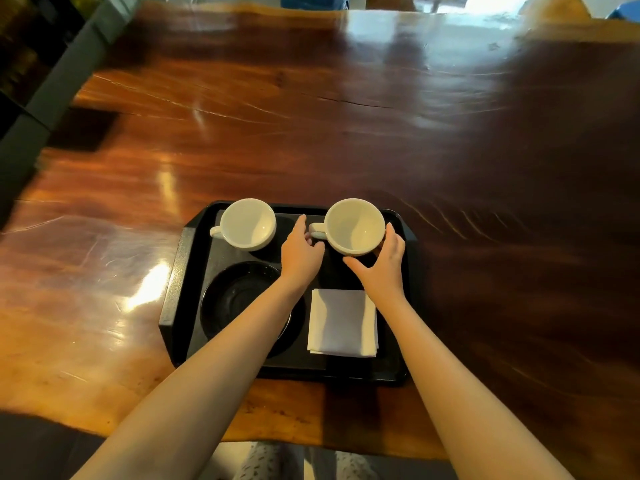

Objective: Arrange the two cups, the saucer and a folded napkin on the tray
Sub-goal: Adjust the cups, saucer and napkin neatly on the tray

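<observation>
All four pieces sit on the tray (180, 271): saucer (235, 299) and napkin (341, 322) near edge, cups far edge. My left hand (300, 252) and right hand (382, 263), both open, bracket the right cup (355, 225); only final nudging seems left.

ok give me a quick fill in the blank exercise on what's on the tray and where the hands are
1. Both white ceramic cups, the left cup and the right cup, stand along the ____ edge of the black rectangular plastic tray.
2. The round black saucer lies to the ____ of the folded white napkin.
3. The left hand and right hand flank the ____ cup.
4. Both cups are ____ inside.

Missing words: far; left; right; empty
</observation>
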A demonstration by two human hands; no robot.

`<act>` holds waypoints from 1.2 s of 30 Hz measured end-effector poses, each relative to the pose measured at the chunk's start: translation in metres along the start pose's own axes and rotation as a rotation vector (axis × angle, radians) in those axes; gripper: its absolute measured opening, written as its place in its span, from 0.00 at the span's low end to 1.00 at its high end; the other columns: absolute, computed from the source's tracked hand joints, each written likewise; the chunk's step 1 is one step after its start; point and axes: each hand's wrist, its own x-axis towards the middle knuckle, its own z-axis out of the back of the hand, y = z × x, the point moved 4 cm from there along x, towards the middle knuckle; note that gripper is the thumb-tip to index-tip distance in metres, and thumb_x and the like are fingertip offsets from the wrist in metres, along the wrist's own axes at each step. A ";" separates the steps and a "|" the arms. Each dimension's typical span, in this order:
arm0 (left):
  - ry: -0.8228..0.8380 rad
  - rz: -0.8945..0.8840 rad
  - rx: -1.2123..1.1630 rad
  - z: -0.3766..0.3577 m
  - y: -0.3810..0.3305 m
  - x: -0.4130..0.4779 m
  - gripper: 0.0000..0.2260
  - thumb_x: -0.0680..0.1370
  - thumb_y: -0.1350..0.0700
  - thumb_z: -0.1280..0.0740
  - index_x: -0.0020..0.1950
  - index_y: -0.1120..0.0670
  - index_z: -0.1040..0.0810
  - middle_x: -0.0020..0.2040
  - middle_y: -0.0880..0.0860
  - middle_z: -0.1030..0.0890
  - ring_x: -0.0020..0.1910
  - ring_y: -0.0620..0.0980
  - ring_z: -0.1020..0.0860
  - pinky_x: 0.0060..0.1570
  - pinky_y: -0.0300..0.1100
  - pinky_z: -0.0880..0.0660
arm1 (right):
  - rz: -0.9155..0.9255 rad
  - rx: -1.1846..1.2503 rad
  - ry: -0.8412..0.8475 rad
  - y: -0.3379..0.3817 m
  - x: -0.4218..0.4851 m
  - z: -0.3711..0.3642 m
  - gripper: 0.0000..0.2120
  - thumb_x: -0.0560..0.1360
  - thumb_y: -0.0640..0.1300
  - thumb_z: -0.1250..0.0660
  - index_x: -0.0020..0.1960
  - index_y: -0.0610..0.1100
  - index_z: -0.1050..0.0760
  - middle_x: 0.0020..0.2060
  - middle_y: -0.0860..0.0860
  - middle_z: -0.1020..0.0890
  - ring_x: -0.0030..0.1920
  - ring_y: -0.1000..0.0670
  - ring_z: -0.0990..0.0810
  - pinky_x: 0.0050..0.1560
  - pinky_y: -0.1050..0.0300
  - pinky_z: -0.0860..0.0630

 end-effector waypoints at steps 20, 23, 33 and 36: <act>-0.072 -0.083 0.212 -0.036 0.098 -0.124 0.32 0.77 0.68 0.40 0.77 0.55 0.50 0.78 0.50 0.48 0.75 0.41 0.49 0.69 0.33 0.53 | -0.166 -0.313 0.138 -0.039 -0.098 0.001 0.23 0.78 0.40 0.40 0.72 0.44 0.39 0.63 0.48 0.32 0.57 0.54 0.28 0.51 0.65 0.32; -0.062 -0.101 0.232 -0.038 0.094 -0.117 0.31 0.78 0.67 0.40 0.77 0.55 0.50 0.78 0.50 0.48 0.75 0.41 0.49 0.68 0.33 0.53 | -0.154 -0.375 0.112 -0.038 -0.091 0.001 0.21 0.78 0.41 0.40 0.71 0.44 0.38 0.62 0.48 0.31 0.58 0.52 0.28 0.50 0.63 0.30; -0.072 -0.149 0.262 -0.010 0.065 -0.112 0.29 0.78 0.65 0.39 0.77 0.53 0.46 0.78 0.49 0.47 0.77 0.46 0.48 0.71 0.37 0.50 | -0.056 -0.429 0.081 -0.018 -0.088 0.016 0.25 0.75 0.43 0.36 0.70 0.45 0.39 0.64 0.48 0.33 0.64 0.49 0.33 0.56 0.57 0.27; -0.237 -0.189 0.181 0.040 0.040 -0.104 0.28 0.77 0.64 0.37 0.76 0.53 0.42 0.77 0.49 0.42 0.76 0.46 0.44 0.71 0.39 0.46 | 0.150 -0.368 0.157 0.017 -0.085 0.010 0.22 0.76 0.45 0.35 0.68 0.47 0.35 0.64 0.50 0.32 0.64 0.52 0.32 0.57 0.60 0.28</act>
